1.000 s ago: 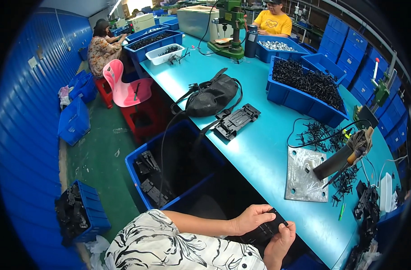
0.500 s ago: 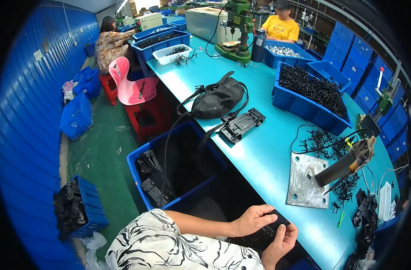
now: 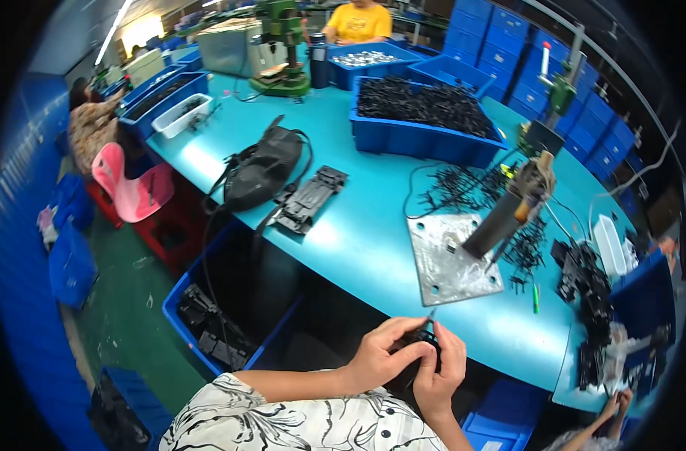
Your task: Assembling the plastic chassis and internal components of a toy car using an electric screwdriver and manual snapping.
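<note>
Both my hands are together in front of the near table edge, closed around a small black plastic part [image 3: 426,336]. My left hand [image 3: 379,355] grips it from the left, and my right hand [image 3: 444,367] from the right, with the thumbs close together. Fingers cover most of the part, so its full shape is hidden; a thin tip sticks up. Just beyond my hands lies a metal base plate [image 3: 433,278] with a slanting dark post [image 3: 493,229]. A black plastic chassis-like piece [image 3: 313,199] rests on the table beside a black bag [image 3: 266,171].
A blue bin [image 3: 426,143] heaped with black parts stands on the turquoise table [image 3: 358,263]. Loose black parts [image 3: 463,188] lie behind the plate, a green pen [image 3: 537,298] beside it. A blue crate [image 3: 179,331] sits below left. Another person's hands [image 3: 619,404] show at lower right.
My view has swung right, shifting the table leftward in the picture. My hands have drawn closer together around the black part, which shows less of its flat face. Another person's hands appear at lower right.
</note>
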Action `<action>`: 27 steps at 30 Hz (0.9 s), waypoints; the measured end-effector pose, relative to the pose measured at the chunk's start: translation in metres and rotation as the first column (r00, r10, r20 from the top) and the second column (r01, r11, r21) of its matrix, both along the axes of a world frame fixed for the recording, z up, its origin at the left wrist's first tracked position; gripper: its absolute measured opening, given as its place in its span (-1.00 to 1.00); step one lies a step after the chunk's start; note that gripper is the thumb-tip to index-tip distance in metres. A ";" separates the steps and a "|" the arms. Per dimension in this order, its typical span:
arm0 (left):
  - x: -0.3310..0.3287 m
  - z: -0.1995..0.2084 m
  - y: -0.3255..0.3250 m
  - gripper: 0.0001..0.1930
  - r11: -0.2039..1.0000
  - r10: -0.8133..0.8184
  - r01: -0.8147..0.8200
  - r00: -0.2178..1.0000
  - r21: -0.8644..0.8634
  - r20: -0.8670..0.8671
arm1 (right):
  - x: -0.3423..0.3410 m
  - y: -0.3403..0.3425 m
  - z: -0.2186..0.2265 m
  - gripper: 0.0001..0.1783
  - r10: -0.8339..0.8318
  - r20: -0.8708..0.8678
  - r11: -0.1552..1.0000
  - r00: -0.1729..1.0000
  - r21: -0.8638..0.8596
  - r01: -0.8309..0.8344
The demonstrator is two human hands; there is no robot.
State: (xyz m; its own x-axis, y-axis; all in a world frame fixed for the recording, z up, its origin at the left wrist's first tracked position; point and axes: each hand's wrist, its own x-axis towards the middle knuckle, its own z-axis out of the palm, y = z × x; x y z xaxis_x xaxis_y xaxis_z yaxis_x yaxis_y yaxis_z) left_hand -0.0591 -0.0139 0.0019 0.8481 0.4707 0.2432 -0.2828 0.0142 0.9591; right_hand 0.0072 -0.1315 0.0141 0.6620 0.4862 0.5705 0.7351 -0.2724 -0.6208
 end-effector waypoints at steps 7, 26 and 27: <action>0.005 0.010 0.009 -0.64 0.980 -0.082 0.074 0.996 0.187 0.036 | 0.002 -0.003 0.006 -0.47 0.061 -0.033 0.998 0.998 -0.015 -0.061; 0.026 0.003 0.031 -0.72 0.788 -0.454 0.299 0.872 -0.538 -0.181 | 0.022 -0.011 -0.007 -0.60 0.467 -0.770 0.797 0.435 0.579 0.170; 0.027 0.003 0.029 -0.73 0.769 -0.465 0.297 0.867 -0.567 -0.177 | 0.023 -0.014 -0.008 -0.60 0.454 -0.778 0.799 0.434 0.571 0.188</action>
State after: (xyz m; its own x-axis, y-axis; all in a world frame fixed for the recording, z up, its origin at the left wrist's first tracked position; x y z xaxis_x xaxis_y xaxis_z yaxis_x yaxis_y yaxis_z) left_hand -0.0325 0.0156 0.0051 0.9725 0.0739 -0.2210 0.1421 0.5634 0.8138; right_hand 0.0297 -0.1452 0.0057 0.8816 0.4637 -0.0883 -0.2789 0.3608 -0.8900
